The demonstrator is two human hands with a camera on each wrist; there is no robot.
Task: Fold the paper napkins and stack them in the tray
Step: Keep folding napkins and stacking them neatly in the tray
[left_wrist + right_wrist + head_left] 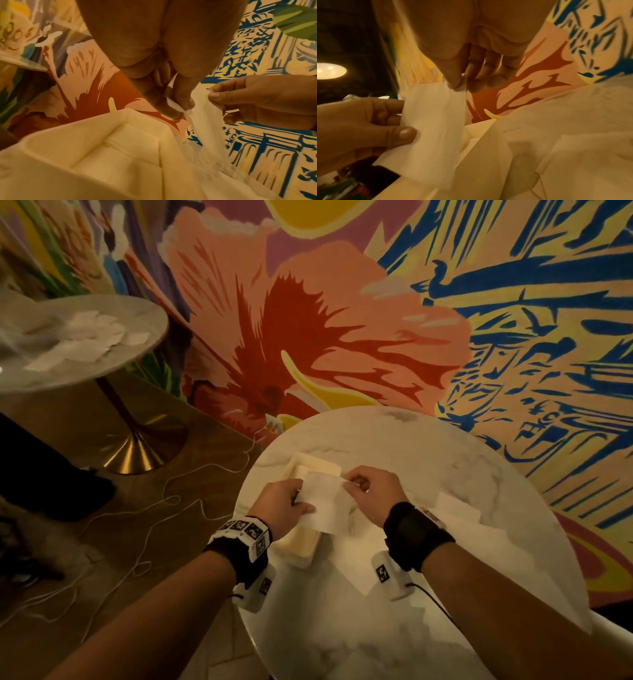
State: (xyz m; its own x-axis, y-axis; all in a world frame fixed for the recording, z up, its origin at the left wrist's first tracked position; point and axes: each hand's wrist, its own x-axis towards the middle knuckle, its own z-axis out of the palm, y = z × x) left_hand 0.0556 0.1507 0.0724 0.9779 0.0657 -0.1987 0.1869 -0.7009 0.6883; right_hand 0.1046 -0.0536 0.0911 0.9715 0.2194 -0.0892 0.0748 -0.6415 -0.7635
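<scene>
A painted mural wall [342, 320] of red, pink, yellow and blue shapes is seen behind everything. Against it a round marble bench [428, 542] is set, and a second round bench [68, 344] on a brass pedestal is seen to the far left, strewn with loose white napkins [92, 337]. White cords [154, 508] are trailed over the wooden floor between the two.

On the near bench a cream tray [301, 549] is placed toward its left edge; what lies inside it is blurred and cannot be told. To the right, near the right wrist, a small heap of white napkins [459, 508] is laid on the marble.

A single white napkin [329, 498] is held up over the tray — spread between both hands, its lower edge hanging down across the tray's right rim. Its left edge is pinched by the left hand [281, 505] between thumb and fingers; its upper right corner is pinched by the right hand [373, 494] between thumb and forefinger, the remaining fingers being loosely curled. Bands with tracking markers are worn on both wrists.
</scene>
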